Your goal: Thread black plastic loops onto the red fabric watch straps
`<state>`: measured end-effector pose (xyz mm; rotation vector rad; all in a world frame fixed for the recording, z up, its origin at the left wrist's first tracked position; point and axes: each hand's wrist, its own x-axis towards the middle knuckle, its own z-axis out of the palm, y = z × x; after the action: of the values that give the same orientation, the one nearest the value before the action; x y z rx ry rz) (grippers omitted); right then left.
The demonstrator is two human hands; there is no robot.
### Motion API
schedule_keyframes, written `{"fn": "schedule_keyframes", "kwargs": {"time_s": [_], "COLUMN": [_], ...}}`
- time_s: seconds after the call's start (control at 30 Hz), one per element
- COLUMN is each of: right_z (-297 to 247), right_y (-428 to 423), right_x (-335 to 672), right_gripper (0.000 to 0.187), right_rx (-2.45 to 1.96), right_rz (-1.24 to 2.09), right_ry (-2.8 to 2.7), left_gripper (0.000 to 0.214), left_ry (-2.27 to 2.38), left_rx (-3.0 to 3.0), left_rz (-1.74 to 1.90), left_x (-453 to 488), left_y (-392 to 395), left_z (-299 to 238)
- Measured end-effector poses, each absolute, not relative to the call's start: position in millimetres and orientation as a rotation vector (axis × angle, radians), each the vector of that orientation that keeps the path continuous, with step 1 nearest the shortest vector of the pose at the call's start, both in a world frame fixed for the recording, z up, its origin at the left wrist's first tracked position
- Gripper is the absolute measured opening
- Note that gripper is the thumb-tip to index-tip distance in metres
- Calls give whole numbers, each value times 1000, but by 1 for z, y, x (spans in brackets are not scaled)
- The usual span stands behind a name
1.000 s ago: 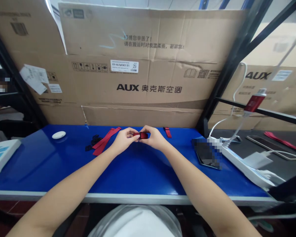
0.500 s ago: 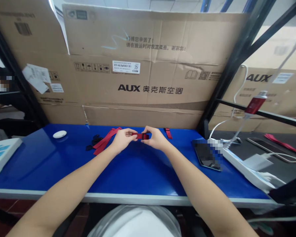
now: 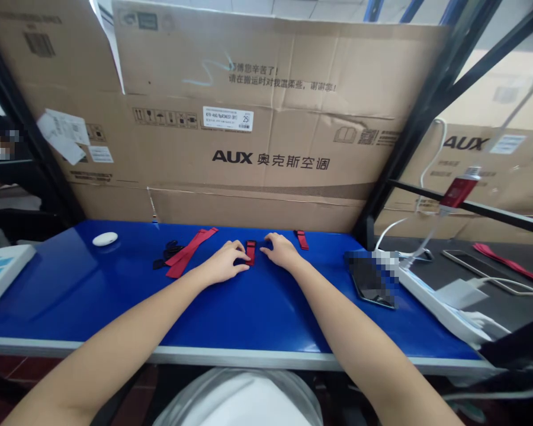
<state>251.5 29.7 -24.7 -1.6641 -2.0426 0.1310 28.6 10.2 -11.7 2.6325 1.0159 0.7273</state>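
Note:
A short red webbing strap (image 3: 251, 254) with a black buckle at its far end lies on the blue tabletop (image 3: 257, 313) between my hands. Close at its left side is my left hand (image 3: 224, 262), thumb and fingers apart; whether the fingertips touch the strap I cannot tell. My right hand (image 3: 282, 251) hovers or rests just to the right with curled, parted fingers and nothing in them. Behind it lies a second red strap with a black buckle (image 3: 301, 239). Left of my left hand are long red strips (image 3: 190, 253) beside several black buckle parts (image 3: 171, 251).
A cardboard panel (image 3: 266, 136) stands along the back edge. On the right are a phone (image 3: 373, 284), a white power strip (image 3: 444, 305) with cables, and a black frame post (image 3: 408, 148). A white oval object (image 3: 105, 239) and a white device (image 3: 4, 275) sit at left.
Both hands have let go of the red strap, which now lies on the table, turned from crosswise to lengthwise. My right hand has drawn slightly right, and the fingers have parted.

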Motion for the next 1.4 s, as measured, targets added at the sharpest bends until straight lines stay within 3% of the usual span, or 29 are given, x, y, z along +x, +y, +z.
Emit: {"fn": "schedule_keyframes", "kwargs": {"time_s": [0.23,0.5,0.67,0.8,1.0,1.4], "right_z": [-28,-35,-34,-31,-29,-27], "right_y": [27,27,22,17,15,15], "right_x": [242,235,237,237,234,233], "right_gripper": [48,59,73,90,92,92], "right_rx": [-1749,-1792,-1707,-1670,-1700,-1705], "right_rz": [217,216,221,236,256,272], "right_ry": [-2217,-2260,-2299,-2330,-2346,-2346], "left_gripper": [24,26,54,77,83,79], "left_ry": [1347,1359,1375,1433,1480,1448], "left_rx": [2636,2602,2582,2572,2574,2539], "left_rz": [777,765,710,463,319,393], "left_x": [38,37,21,9,10,9], "left_y": [24,30,33,38,38,38], "left_z": [-24,-23,-24,-28,-28,-28]}}
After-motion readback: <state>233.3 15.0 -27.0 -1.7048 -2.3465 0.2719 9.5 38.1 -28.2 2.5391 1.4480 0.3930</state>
